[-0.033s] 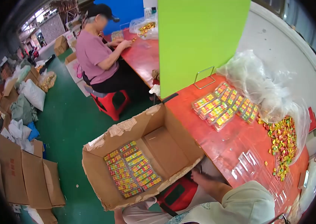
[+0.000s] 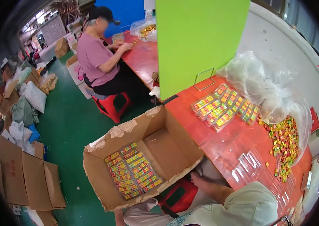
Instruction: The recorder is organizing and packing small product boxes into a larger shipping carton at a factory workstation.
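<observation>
Left hand [image 2: 199, 180] rests against the near edge of an open cardboard box [image 2: 167, 150], grip unclear; right hand unseen. Filled candy packs [image 2: 133, 171] line the box floor. Beyond, on the red table [image 2: 220, 143], lie more packs [image 2: 223, 107]; farther off, a seated co-worker [image 2: 101, 56].

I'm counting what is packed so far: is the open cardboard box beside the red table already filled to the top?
No. The cardboard box holds only one flat patch of colourful packs on part of its floor, the rest bare.

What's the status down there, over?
Left hand bare, resting by cardboard box edge. Right hand out of view. Box part-filled with packed candy trays. More filled trays wait on red table.
</observation>
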The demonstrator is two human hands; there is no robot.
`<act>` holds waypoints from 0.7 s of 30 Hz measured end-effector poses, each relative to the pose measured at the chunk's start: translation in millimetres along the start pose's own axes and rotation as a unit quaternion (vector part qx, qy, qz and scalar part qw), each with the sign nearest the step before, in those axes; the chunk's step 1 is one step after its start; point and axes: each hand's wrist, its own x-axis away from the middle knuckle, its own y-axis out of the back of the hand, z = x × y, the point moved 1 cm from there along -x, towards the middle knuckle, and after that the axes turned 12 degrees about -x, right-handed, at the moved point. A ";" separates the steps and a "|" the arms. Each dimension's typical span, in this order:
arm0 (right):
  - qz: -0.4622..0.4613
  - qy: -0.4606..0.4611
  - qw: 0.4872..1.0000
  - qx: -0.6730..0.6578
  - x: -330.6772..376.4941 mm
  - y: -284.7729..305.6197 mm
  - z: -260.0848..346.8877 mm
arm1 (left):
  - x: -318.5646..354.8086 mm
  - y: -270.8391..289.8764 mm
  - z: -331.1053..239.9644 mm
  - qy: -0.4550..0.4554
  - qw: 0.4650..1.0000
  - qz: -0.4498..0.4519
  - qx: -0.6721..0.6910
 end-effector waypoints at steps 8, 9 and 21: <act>0.285 0.340 0.726 0.526 337.1 24.6 109.0 | 149.6 78.1 -282.5 0.026 0.905 0.167 -0.389; 0.338 0.354 0.686 0.538 370.4 37.2 132.7 | 155.4 72.9 -305.2 0.003 0.920 0.225 -0.321; 0.011 0.662 0.726 0.188 350.7 191.8 364.8 | 26.2 29.6 -625.5 -0.198 0.894 0.247 0.318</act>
